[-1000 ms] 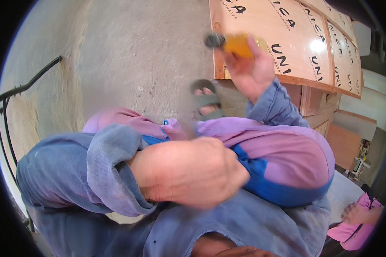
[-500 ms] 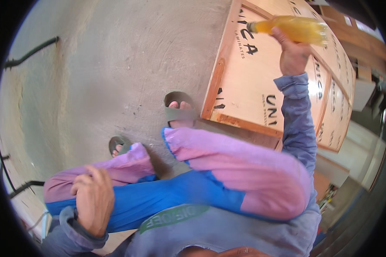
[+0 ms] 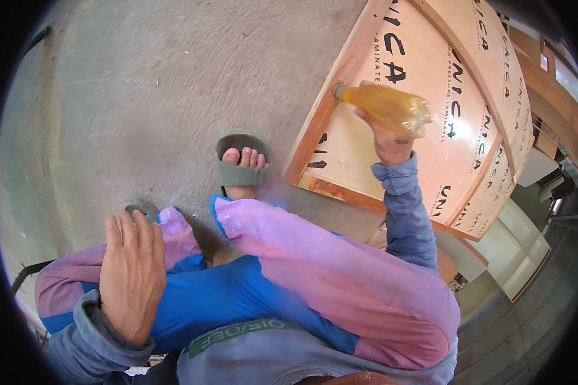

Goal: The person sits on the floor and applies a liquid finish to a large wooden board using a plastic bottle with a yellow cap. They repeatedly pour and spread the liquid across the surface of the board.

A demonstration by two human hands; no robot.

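My right hand (image 3: pixel 392 142) is closed around a clear plastic bottle (image 3: pixel 388 108) filled with yellow-orange liquid. The bottle lies nearly sideways over the framed board, its narrow neck toward the left and its base toward the right. Its neck end is close to the board's wooden edge strip; whether they touch I cannot tell. My left hand (image 3: pixel 135 269) is held above my left leg, back of the hand up, with its fingers stretched out and nothing in it.
A large pale printed board structure with wooden edging (image 3: pixel 340 187) stands at the right. My sandalled foot (image 3: pixel 243 160) rests on the grey concrete floor (image 3: pixel 141 83). White panels (image 3: pixel 517 247) lie farther right, beside ribbed grey flooring or steps (image 3: pixel 526 327).
My right hand has brought the bottle left and nearer, down toward the board's left edge. My left hand's fingers have straightened and rise farther forward. The whole view has shifted.
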